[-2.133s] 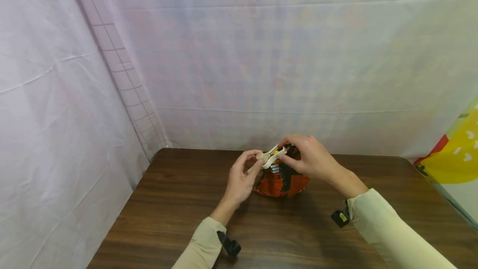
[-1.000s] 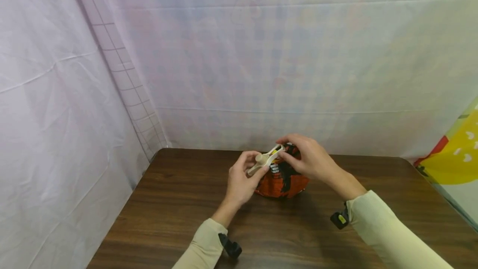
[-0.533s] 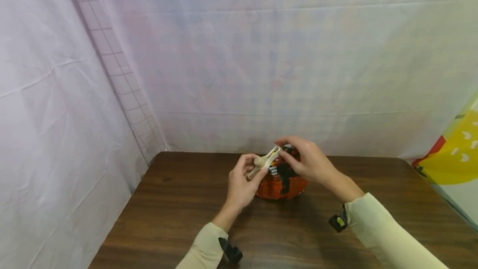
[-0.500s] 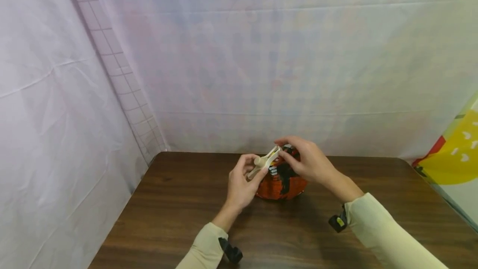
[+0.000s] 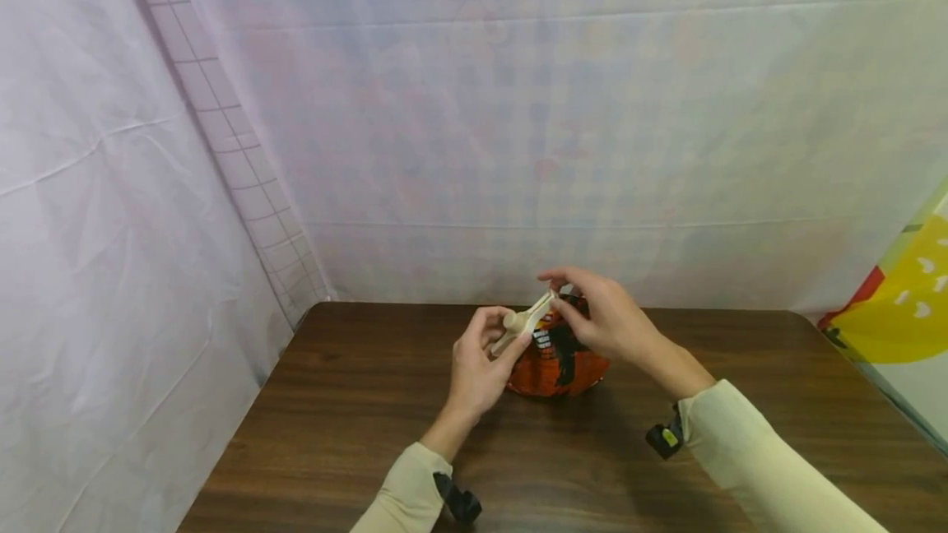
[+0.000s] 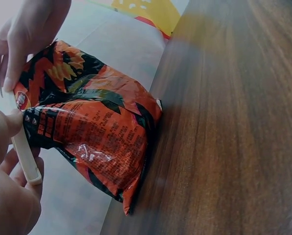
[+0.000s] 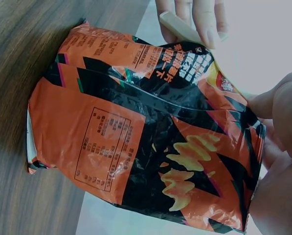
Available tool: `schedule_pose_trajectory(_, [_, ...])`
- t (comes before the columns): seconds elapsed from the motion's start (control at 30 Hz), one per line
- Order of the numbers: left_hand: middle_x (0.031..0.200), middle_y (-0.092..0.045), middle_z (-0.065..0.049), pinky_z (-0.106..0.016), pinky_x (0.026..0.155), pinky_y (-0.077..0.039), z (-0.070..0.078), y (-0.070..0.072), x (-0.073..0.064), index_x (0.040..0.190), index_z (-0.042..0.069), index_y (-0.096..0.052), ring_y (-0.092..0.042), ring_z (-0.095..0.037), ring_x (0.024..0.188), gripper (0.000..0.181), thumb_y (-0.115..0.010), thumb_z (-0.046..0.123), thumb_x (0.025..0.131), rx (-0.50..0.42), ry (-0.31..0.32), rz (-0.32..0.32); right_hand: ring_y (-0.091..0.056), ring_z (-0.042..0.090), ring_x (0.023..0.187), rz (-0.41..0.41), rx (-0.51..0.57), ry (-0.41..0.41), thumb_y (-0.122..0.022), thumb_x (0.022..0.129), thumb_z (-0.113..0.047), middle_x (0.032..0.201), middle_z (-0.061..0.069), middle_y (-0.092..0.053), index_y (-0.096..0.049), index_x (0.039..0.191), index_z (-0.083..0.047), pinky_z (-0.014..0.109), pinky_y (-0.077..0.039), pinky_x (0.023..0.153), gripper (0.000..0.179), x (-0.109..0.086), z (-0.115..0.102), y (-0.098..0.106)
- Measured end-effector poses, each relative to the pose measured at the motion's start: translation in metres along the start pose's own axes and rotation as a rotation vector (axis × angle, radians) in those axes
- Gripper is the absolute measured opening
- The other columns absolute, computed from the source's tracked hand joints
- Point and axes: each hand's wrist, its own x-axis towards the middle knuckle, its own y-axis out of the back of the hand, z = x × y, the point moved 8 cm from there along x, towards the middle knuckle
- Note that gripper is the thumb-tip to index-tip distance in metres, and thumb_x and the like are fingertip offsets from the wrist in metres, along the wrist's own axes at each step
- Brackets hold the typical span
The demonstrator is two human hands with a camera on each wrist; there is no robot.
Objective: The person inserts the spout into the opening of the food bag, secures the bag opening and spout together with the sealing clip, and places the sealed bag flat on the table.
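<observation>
An orange and black chip bag (image 5: 555,368) stands upright on the table, its mouth at the top. Across that mouth lies a cream bag clip (image 5: 527,322) with a round knob, its two arms close together over the bag's edge. My left hand (image 5: 480,364) grips the clip's near end between thumb and fingers. At its far end, my right hand (image 5: 611,319) pinches the arms with thumb and fingertips. In the left wrist view the clip (image 6: 24,152) runs along the gathered top of the bag (image 6: 97,122). The right wrist view shows the bag's printed back (image 7: 150,132).
The brown wooden table (image 5: 333,434) reaches a white curtain (image 5: 555,146) close behind the bag. Another white sheet (image 5: 89,270) hangs at the left. A yellow patterned cloth (image 5: 903,294) is off the table's right side.
The clip's arms, spread apart earlier, have come together over the bag's top. My left thumb has shifted down along the clip; my right hand has moved slightly left.
</observation>
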Motion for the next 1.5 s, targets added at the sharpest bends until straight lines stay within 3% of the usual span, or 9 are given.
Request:
schedule_pose_trajectory(0.27, [0.113,-0.069,0.005,-0.025,0.077,-0.058,0.0007,0.0001,0.0003,0.118,0.023,-0.061,-0.069,-0.013,0.094,0.036,-0.079,0.028,0.088,-0.002,-0.019,0.001,-0.064,0.007,0.081,0.003,0.004,-0.005,-0.065,0.099,-0.017,0.105,-0.005,-0.068,-0.057,0.137,-0.023,0.026,-0.048,0.06,0.039,0.0003,-0.0031,-0.0008])
schedule_pose_trajectory(0.7, [0.112,-0.07,-0.001,-0.026,0.077,-0.058,0.0025,0.0006,-0.0006,0.119,0.019,-0.062,-0.07,-0.015,0.093,0.037,-0.08,0.028,0.087,-0.011,-0.043,0.012,-0.066,0.009,0.085,0.013,0.0,-0.005,-0.065,0.098,-0.016,0.106,-0.004,-0.069,-0.058,0.134,-0.023,0.028,-0.051,0.064,0.037,-0.0001,-0.0031,-0.0021])
schedule_pose_trajectory(1.5, [0.114,-0.069,0.005,-0.026,0.08,-0.059,0.0,0.0002,-0.0009,0.119,0.024,-0.062,-0.07,-0.013,0.096,0.037,-0.079,0.031,0.087,0.034,-0.017,0.013,-0.066,0.009,0.085,0.022,0.036,-0.021,-0.065,0.098,-0.016,0.105,-0.005,-0.069,-0.059,0.13,-0.024,0.028,-0.051,0.063,0.033,-0.0024,-0.0006,-0.0016])
